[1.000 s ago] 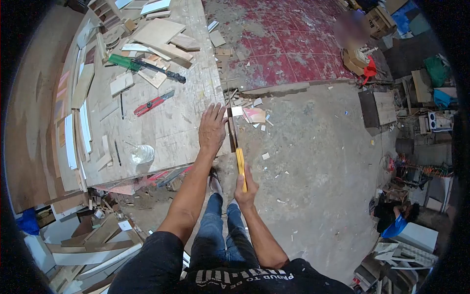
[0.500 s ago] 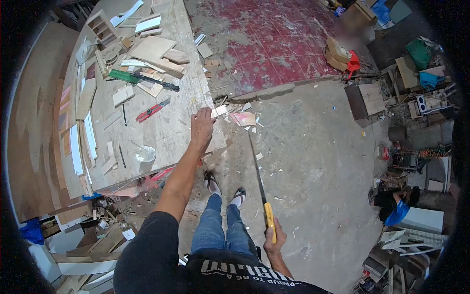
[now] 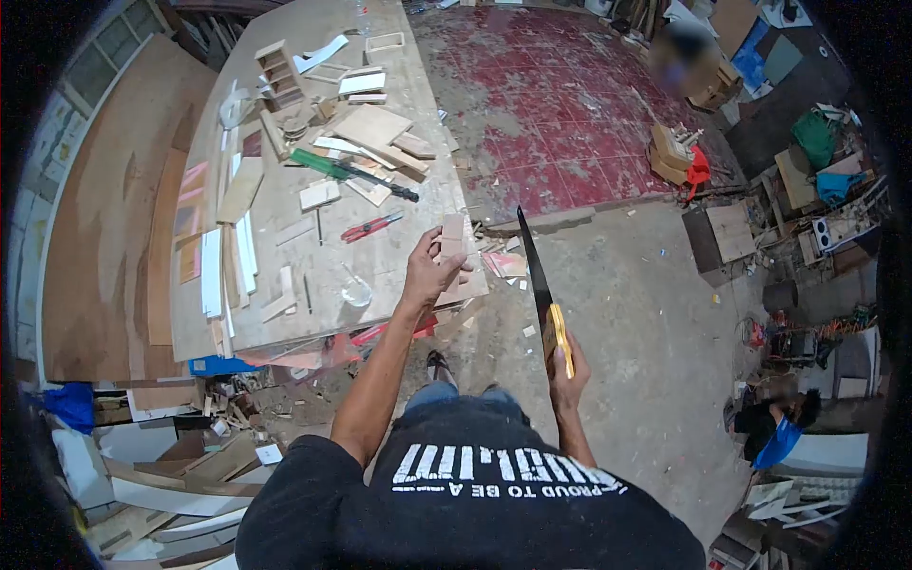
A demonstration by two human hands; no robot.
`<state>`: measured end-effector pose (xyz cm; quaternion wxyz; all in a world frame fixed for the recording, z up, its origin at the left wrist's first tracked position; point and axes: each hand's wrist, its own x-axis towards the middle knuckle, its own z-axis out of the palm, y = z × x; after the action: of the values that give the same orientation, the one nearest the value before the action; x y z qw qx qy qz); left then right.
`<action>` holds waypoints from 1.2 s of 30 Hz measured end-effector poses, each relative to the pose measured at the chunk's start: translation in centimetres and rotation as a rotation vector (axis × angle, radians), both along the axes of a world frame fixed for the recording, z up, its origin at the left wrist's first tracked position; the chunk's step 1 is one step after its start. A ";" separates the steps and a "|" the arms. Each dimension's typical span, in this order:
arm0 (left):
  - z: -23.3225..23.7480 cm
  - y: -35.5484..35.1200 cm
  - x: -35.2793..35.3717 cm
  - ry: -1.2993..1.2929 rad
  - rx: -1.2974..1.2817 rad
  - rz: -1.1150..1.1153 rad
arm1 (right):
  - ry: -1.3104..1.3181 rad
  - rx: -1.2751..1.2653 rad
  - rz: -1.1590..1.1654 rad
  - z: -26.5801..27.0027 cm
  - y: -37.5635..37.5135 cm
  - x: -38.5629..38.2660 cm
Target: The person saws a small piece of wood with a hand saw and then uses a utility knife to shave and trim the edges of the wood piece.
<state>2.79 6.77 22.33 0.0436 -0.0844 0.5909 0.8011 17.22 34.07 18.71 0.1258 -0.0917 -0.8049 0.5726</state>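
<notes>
My left hand (image 3: 432,274) grips a small flat piece of wood (image 3: 453,230) between thumb and fingers, over the right edge of the wooden worktable (image 3: 385,261). My right hand (image 3: 568,369) is wrapped round the yellow handle of a handsaw (image 3: 541,275). Its dark blade points away from me, beside the table and apart from the wood. On the tabletop left of my left hand lie a red utility knife (image 3: 370,228) and a long green and black tool (image 3: 351,173). A clear container (image 3: 356,291) stands near the front edge.
Wood pieces (image 3: 375,125) and a small wooden rack (image 3: 277,71) lie farther back on the table. Offcuts (image 3: 505,263) litter the floor by its right edge. Scrap boards (image 3: 180,465) are piled at lower left. Another person (image 3: 774,427) is at the right.
My left hand has lifted the wood piece from the table edge and turned it up. The handsaw has moved forward, its blade turned to show its broad side. My view has shifted.
</notes>
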 end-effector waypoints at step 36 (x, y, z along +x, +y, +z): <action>7.4 -2.5 0.3 0.043 0.198 0.620 | 0.044 0.544 1.736 -12.2 -9.8 -22.4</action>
<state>3.05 4.32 29.77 -0.2070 -0.2386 0.4571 0.8314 -5.14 24.32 6.50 -0.3172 0.5904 -0.6959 0.2580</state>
